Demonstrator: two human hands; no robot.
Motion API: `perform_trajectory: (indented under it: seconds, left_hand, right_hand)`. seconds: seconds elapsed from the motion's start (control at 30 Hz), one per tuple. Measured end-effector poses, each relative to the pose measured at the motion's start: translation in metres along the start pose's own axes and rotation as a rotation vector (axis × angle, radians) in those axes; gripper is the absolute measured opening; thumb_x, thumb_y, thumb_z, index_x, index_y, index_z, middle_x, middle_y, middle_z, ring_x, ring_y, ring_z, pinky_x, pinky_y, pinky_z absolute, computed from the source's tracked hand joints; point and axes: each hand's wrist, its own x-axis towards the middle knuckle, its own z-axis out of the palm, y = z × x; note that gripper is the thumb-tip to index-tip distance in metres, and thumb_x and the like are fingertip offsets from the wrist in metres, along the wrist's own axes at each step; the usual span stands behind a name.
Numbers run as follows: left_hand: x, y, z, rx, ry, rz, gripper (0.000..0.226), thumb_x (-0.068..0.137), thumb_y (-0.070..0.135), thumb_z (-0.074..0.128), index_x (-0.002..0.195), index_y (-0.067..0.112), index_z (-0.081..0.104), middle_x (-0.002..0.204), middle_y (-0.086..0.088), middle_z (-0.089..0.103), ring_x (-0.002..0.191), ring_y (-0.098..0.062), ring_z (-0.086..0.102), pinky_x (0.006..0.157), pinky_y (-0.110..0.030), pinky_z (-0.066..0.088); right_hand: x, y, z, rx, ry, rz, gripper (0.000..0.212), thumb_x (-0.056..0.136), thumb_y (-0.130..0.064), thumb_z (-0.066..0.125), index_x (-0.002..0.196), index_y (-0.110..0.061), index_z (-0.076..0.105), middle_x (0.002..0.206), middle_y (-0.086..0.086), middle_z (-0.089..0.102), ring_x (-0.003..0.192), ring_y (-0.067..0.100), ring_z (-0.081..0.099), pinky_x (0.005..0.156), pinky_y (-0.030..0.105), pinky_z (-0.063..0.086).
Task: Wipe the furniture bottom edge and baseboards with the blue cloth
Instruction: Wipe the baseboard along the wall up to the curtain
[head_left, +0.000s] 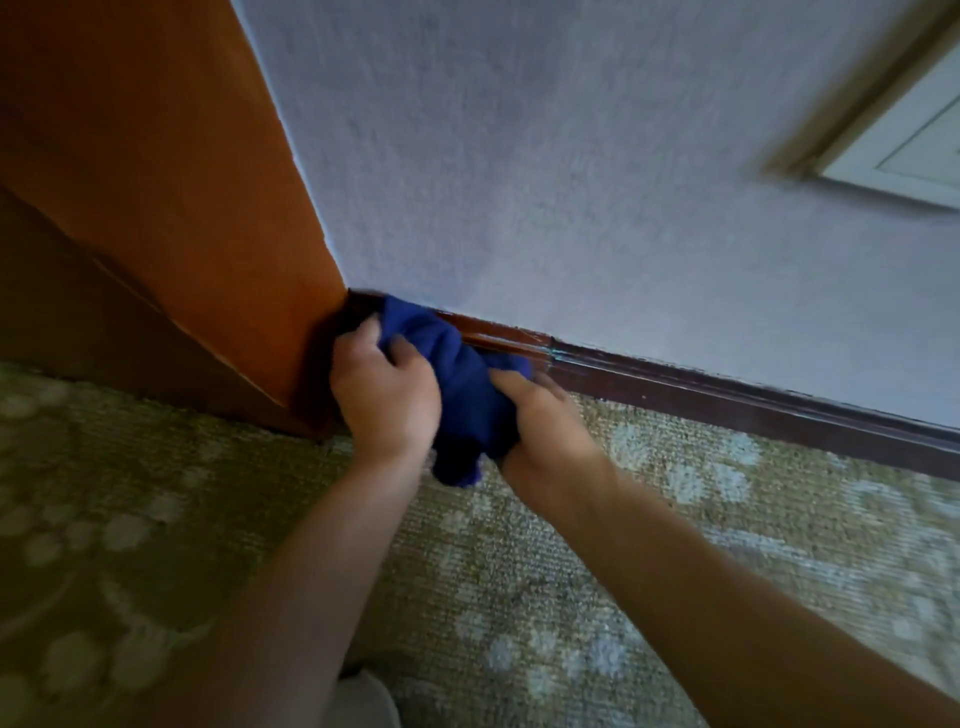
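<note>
You have nothing to read here: no lettering, label, brand mark, number or sign shows on any surface in the head view, and the picture is soft with blur.
</note>
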Motion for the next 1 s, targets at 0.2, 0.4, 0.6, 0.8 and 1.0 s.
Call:
perform_trajectory:
  seconds: [0.2,0.4,0.6,0.8,1.0]
  left_hand:
    - [-0.001,0.010,0.014,0.038,0.025,-0.033,0.026,0.091,0.008,0.047,0.109,-0.003,0.062,0.116,-0.023,0.057,0.105,-0.034,0.057,0.095,-0.032,0.038]
    - [-0.061,0.018,0.036,0.100,-0.307,0.302,0.025,0.095,0.013,0.050,0.112,-0.003,0.060,0.106,-0.012,0.049,0.094,-0.028,0.055,0.078,-0.016,0.031]
    - [-0.050,0.014,0.033,0.052,-0.201,0.217,0.038,0.093,0.009,0.052,0.130,0.002,0.056,0.117,-0.015,0.055,0.109,-0.028,0.055,0.085,-0.013,0.030]
    - [-0.051,0.011,0.042,0.089,-0.101,0.247,0.032,0.089,0.003,0.052,0.119,-0.003,0.062,0.104,-0.014,0.055,0.095,-0.028,0.057,0.079,-0.010,0.029]
    - [-0.087,0.021,0.058,0.038,-0.391,0.358,0.035,0.097,0.012,0.049,0.129,-0.001,0.053,0.104,0.000,0.043,0.087,-0.008,0.045,0.078,-0.008,0.028]
  right_hand:
    - [0.002,-0.008,-0.005,0.033,0.016,0.027,0.031,0.094,-0.003,0.052,0.124,0.005,0.054,0.113,0.024,0.065,0.081,0.027,0.066,0.053,0.028,0.055]
    - [0.009,-0.011,-0.055,0.231,0.443,-0.079,0.059,0.064,-0.024,0.060,0.120,-0.003,0.060,0.115,0.022,0.067,0.089,0.033,0.067,0.060,0.039,0.057]
    - [-0.006,0.001,-0.035,0.146,0.343,-0.126,0.010,0.092,-0.005,0.048,0.097,-0.012,0.054,0.083,0.012,0.061,0.068,0.023,0.059,0.062,0.033,0.051]
    - [-0.006,-0.005,-0.042,0.092,0.286,-0.033,0.035,0.093,-0.007,0.052,0.127,-0.003,0.051,0.116,0.022,0.064,0.087,0.031,0.064,0.064,0.034,0.053]
    - [-0.013,-0.020,-0.079,0.226,0.555,-0.124,0.033,0.090,-0.015,0.050,0.122,-0.007,0.055,0.107,0.015,0.063,0.078,0.028,0.061,0.059,0.031,0.050]
